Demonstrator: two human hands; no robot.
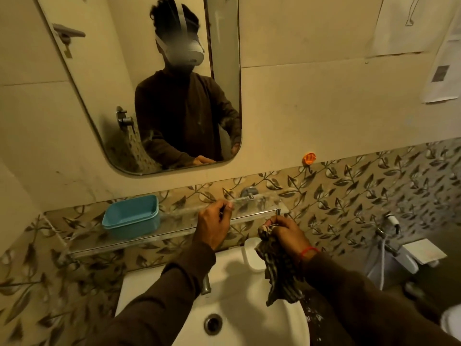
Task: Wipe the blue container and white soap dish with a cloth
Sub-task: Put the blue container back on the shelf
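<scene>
From the head camera: the blue container [131, 217] sits on the glass shelf [159, 236], left end. The left hand [214, 224] hovers over the shelf rail, its grip loosely curled and holding nothing I can make out. The right hand [284, 236] clutches the checked cloth [279, 270], which hangs over the white soap dish [252, 253] on the sink [239, 303].

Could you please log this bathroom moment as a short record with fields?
setting: bathroom, white sink under a glass shelf
blue container: on the shelf's left part, open top up, untouched
white soap dish: on the sink's back rim, partly behind the cloth
cloth: bunched, hanging from the right hand
right hand: grips the cloth near the shelf's right post
left hand: at the shelf rail, fingers curled; contents unclear
</scene>
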